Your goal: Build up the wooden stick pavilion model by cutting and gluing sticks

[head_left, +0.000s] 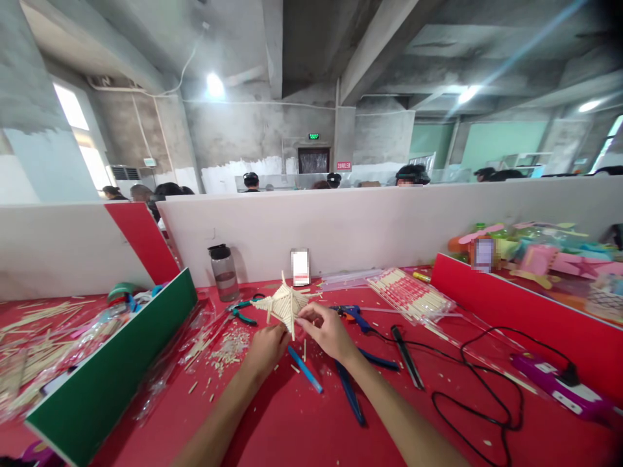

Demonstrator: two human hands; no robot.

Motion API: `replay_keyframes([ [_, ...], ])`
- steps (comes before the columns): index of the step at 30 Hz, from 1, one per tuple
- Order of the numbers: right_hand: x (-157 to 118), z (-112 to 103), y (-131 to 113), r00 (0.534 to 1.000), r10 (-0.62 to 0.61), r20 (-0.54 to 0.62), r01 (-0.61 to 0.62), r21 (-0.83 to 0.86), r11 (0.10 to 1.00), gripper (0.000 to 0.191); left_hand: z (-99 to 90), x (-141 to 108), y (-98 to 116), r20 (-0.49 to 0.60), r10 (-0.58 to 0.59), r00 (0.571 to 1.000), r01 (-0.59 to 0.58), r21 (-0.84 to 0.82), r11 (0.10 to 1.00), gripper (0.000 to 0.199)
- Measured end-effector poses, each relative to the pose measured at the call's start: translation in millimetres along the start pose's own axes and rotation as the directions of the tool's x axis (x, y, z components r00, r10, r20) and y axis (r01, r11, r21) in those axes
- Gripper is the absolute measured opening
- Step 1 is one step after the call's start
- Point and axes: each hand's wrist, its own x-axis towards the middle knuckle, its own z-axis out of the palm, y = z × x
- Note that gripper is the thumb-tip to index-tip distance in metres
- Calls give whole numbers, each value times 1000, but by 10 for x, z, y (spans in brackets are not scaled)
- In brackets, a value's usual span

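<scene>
A star-shaped craft of pale wooden sticks (282, 303) is held up over the red table. My left hand (267, 350) is closed on its lower edge, the fingers partly hidden by my own knuckles. At the star's right side, my right hand (327, 329) pinches the edge between thumb and fingers. Below the star lies a blue stick-like tube (305, 371). Blue-handled pliers (349, 392) rest partly under my right forearm. A blue glue gun (357, 318) lies just beyond my right hand. Green-handled pliers (242, 316) and a heap of cut stick bits (230, 347) are to the left.
A dark-lidded bottle (224, 275) and a phone (300, 269) stand by the white partition (350, 227). Rightward lie a box cutter (407, 359), bundled sticks (411, 295), a looping black cable and a purple power strip (559, 383). A green divider (117, 363) borders the left.
</scene>
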Motion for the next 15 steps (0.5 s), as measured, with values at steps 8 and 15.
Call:
replay_keyframes([
  [8,35,-51,90,999,31,-34,-33,-53,998,9,213,94,-93,58,-61,996,67,-108,992,26],
  [15,36,-99,192,1000,22,1,-21,-107,994,10,176,114,-89,79,-72,994,80,-101,992,25],
])
